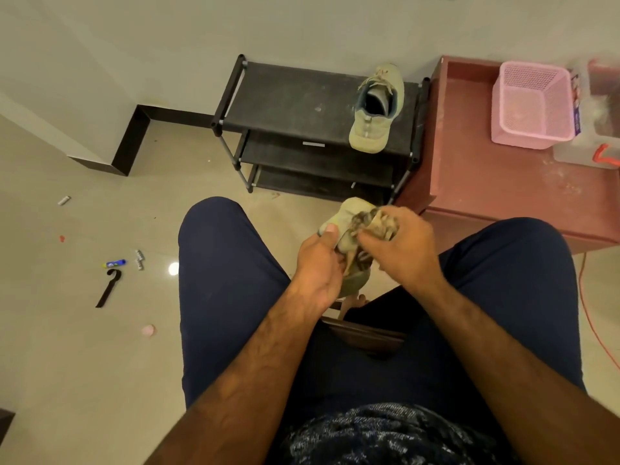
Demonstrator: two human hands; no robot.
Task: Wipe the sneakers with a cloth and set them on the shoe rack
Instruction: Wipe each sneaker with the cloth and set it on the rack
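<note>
Sneaker [349,214], pale green: clamped in the left hand [318,263], thumb on its side, between the person's knees. Cloth [379,223]: bunched in the closed right hand [402,250], pressed against that sneaker. Second sneaker [375,112]: on the shoe rack [285,99] top, well beyond both hands.

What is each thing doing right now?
Sneaker on rack: sits on the top shelf, untied.
Second sneaker: held by the left hand.
Cloth: pressed on that sneaker by the right hand.
Shoe rack: upright.
Pink basket: upright.
</note>
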